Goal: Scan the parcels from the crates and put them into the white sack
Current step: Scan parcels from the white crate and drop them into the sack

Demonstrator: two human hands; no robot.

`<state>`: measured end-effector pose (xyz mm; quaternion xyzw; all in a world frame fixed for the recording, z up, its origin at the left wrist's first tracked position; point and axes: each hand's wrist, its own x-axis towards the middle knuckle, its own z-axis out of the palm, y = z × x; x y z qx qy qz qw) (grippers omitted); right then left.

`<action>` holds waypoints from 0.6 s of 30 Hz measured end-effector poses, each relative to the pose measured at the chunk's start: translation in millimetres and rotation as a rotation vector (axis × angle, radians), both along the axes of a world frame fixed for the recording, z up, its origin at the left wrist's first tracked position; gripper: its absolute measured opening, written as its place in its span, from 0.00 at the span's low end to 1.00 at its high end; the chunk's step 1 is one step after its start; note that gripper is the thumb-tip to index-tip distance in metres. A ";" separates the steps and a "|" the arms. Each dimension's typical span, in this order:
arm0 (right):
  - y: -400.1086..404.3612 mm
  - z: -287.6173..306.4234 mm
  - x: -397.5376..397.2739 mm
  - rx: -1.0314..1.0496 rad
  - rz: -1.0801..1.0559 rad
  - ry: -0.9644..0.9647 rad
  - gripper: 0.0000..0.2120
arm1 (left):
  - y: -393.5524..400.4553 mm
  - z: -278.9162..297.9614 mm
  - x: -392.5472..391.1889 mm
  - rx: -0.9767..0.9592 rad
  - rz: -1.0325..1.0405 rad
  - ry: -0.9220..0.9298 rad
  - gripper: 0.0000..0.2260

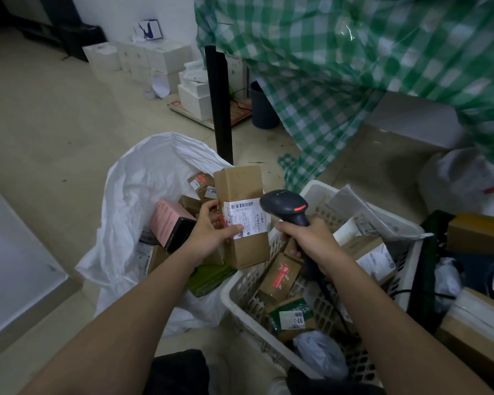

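- Over the mouth of the white sack [120,201], the left hand [208,233] grips a tall brown parcel [244,215] by its near edge, thumb pressed on the shipping label [247,219], fingers curled behind.
- Label faces up and toward the person, barcode strip at the top left bare of the thumb, which looks deliberate: the code has to stay readable.
- On the other side, the right hand [308,238] is wrapped tight round the handle of the black scanner [285,205], head tipped down at the label, just beside the barcode.
- Red glows on the scanner's head; whether the read has registered, I cannot tell.
- Scanner's cable [330,295] trails down across the white crate [351,218], so the tool stays tethered close to the work.
- Crate sits just right of the sack, rims nearly touching, a short swing from one to the other.
- Plenty waits in the crate: a brown box with red print [281,276], a green-labelled box [291,316], a grey mailer [362,209].
- Sack already holds a pink-and-black box [170,220] and several cartons.
- My call: mid-scan, with the drop straight below once it reads.
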<state>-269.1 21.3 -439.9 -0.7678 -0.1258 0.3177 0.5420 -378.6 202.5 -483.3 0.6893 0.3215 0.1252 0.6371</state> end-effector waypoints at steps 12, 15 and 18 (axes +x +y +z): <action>-4.7 7.7 -10.5 -0.084 0.168 -0.006 0.13 | 0.3 0.7 2.4 0.025 0.037 -0.009 0.37; -4.7 7.2 -10.4 -0.059 0.156 0.035 0.13 | 0.5 0.6 1.3 0.036 0.041 0.001 0.37; -3.8 6.6 -10.4 -0.049 0.153 0.049 0.13 | 0.8 1.7 -0.2 0.044 0.035 0.009 0.37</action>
